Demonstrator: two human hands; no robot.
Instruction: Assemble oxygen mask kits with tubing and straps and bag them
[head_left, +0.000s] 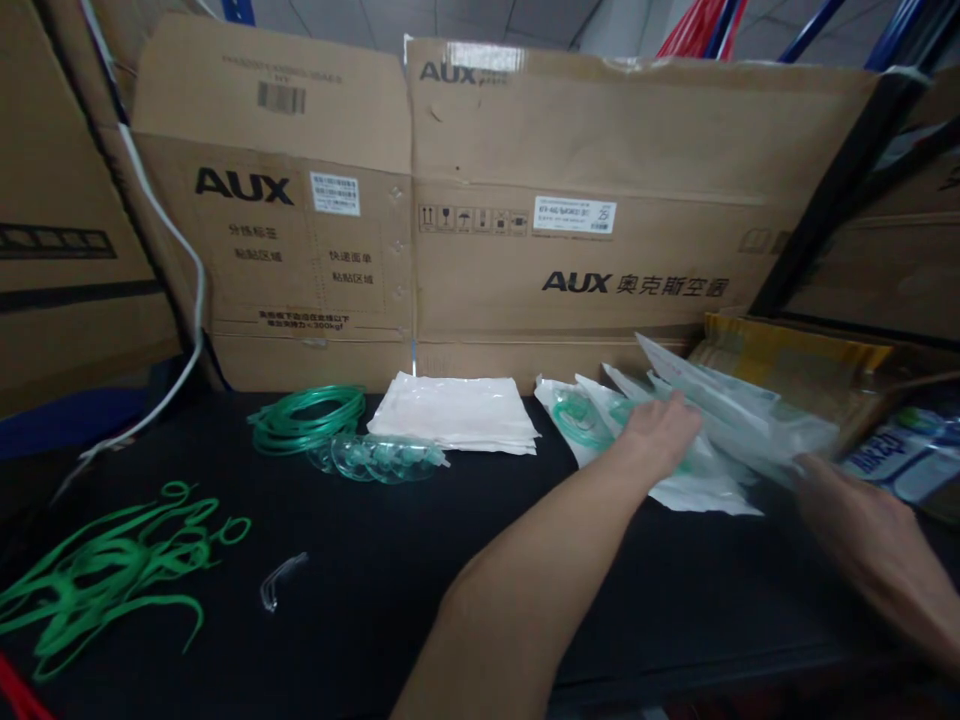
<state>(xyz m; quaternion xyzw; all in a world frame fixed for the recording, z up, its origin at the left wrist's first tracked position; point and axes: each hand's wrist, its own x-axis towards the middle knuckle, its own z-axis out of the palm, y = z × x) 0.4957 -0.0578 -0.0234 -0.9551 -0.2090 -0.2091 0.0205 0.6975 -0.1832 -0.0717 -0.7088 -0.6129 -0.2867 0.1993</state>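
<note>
A fanned pile of sealed clear packets point(720, 420), each with a green mask and tubing inside, lies at the right of the black table point(420, 560). My left hand point(660, 432) reaches across onto the pile, its fingers curled in among the packets. My right hand point(862, 520) comes in from the right and holds the lower edge of the raised upper packets; its fingertips are hidden beneath them.
A stack of flat empty white bags point(454, 412) lies mid-table. Beside it are a coil of green tubing point(307, 417) and clear masks point(382, 460). Green elastic straps point(112, 570) and a small clear piece point(279, 580) lie left. AUX cartons point(525, 200) wall the back; an open box point(810, 370) stands right.
</note>
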